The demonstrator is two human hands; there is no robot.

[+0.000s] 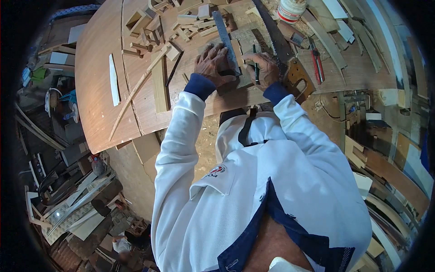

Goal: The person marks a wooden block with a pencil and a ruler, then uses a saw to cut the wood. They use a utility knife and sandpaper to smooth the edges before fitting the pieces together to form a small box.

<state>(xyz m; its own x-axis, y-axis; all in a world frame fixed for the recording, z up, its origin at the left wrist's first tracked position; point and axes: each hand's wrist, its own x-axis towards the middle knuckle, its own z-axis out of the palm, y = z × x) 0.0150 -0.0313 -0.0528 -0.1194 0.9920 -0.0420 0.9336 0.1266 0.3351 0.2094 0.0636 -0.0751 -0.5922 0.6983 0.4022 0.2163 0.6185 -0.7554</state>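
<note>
My left hand (212, 62) presses on a long metal ruler (226, 38), its fingers bent along the left edge and its thumb near the lower end. The ruler lies lengthwise over a wooden board on the workbench. A narrow pale wood strip (237, 52) shows just right of the ruler. With my right hand (266, 68), closed in a pinch, I hold a dark pencil or pen (255, 63) nearly upright beside that strip. The writing tip is too small to make out. Close to the right hand lies a handsaw, its wooden handle (297, 78) at the bench's front edge.
Several small wood offcuts (190, 28) are heaped at the back of the workbench (97, 86). Long strips (145, 86) lie left of my hands. Red-handled pliers (316, 63) and a white tub (290, 10) are on the right. Another person (121, 245) is far off, lower left.
</note>
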